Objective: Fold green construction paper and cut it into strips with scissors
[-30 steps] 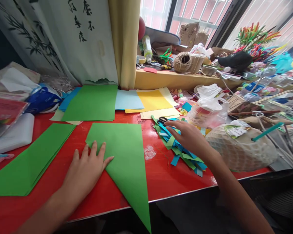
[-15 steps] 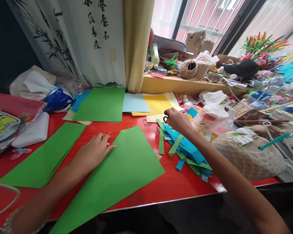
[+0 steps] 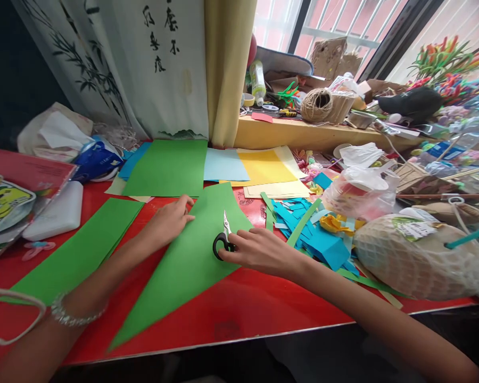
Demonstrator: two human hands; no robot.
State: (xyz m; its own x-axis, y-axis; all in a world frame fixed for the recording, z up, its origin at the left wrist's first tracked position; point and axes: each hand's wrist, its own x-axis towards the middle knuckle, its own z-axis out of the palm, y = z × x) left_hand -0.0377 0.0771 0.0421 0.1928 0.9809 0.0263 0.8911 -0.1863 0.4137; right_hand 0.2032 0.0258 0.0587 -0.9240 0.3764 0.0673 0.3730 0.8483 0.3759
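Our left hand (image 3: pixel 170 219) lay flat, fingers together, and pressed down the far edge of the green sheet (image 3: pixel 183 276). The sheet ran as a long triangle from under that palm towards our body on the red table (image 3: pixel 263 303). Our right hand (image 3: pixel 259 252) was curled around the black handles of the scissors (image 3: pixel 223 239), which rested on the sheet just left of its knuckles. The blades were together and pointed away from us.

We judged that the sheet could slide or swing on the glossy top, since only one edge was pinned. The blade tips also lay close to our left fingertips, so a push forward could nick them.

Half a second before, the right hand was far out beyond the heap of blue and green strips (image 3: pixel 311 234), at the scissors there. Since then it had come back with them, and the sheet had turned.
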